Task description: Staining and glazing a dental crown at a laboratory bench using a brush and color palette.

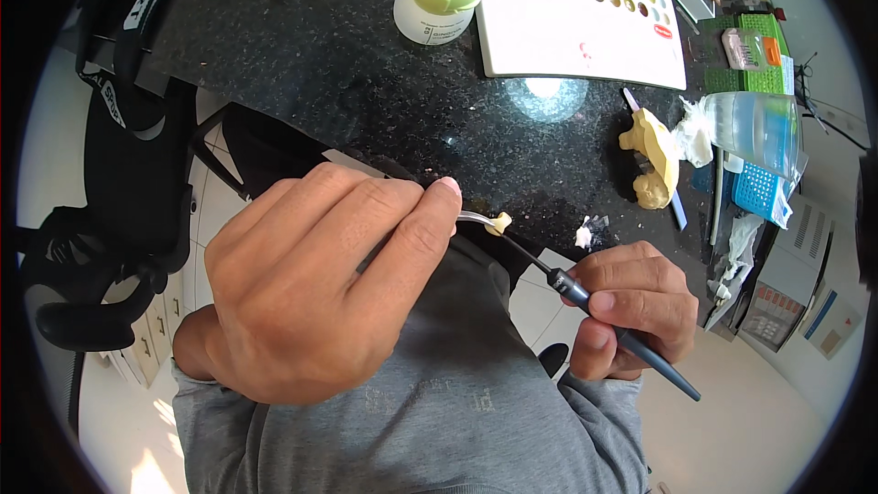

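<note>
My left hand (329,279) is closed around a curved metal forceps (476,217), most of which the fingers hide. At its tip sits a small yellowish tooth crown (499,223). In my right hand (637,302) is a slim dark brush (657,362), pinched between thumb and fingers. Its thin tip points up and left and meets or nearly meets the crown's lower side. A small heap of white paste (585,234) lies on the dark speckled table (366,64), just above my right hand.
Beyond my hands are a white palette (585,50) with coloured wells and a green-lidded jar (434,2). To the right stand a yellowish dental model (655,148), a crumpled tissue (695,133), a clear cup (754,128) and a blue basket (757,190). A black chair (119,165) is at left.
</note>
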`<state>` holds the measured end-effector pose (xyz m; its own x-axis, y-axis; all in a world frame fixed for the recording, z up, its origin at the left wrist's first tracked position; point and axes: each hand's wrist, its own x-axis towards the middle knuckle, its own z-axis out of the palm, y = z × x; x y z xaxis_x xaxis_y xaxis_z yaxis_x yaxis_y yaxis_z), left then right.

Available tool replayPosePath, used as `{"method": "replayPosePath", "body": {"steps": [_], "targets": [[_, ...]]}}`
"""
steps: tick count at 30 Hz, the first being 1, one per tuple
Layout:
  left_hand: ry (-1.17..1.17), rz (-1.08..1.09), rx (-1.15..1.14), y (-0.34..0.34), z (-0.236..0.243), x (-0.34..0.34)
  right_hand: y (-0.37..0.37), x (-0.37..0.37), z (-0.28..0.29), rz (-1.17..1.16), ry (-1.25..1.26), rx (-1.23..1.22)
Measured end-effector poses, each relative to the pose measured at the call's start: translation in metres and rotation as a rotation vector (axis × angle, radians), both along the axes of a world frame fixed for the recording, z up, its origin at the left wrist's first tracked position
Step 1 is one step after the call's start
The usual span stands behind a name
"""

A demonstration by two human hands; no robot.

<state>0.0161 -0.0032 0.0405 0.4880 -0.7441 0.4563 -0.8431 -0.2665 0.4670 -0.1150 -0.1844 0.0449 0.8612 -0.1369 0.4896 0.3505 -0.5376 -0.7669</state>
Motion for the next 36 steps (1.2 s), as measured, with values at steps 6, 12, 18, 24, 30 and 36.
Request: {"method": "replayPosePath", "body": {"steps": [6, 12, 18, 24, 30, 36], "targets": [[-0.007, -0.005, 0.017, 0.000, 0.002, -0.001, 0.004, 0.004, 0.002, -0.004, -0.018, 0.018], [-0.004, 0.007, 0.013, -0.001, 0.002, -0.002, 0.005, 0.002, 0.002, -0.023, -0.018, 0.010], [0.004, 0.002, 0.013, 0.000, 0.002, -0.001, 0.005, -0.001, 0.001, -0.058, -0.018, 0.009], [0.008, 0.000, 0.034, 0.000, 0.004, 0.000, 0.004, 0.001, -0.001, -0.011, -0.042, 0.044], [0.045, -0.002, 0.052, 0.000, 0.008, -0.001, 0.003, 0.001, 0.001, 0.021, -0.037, 0.064], [0.410, 0.024, -0.022, -0.001, 0.002, -0.001, -0.002, -0.003, 0.002, 0.002, -0.051, 0.163]]}}
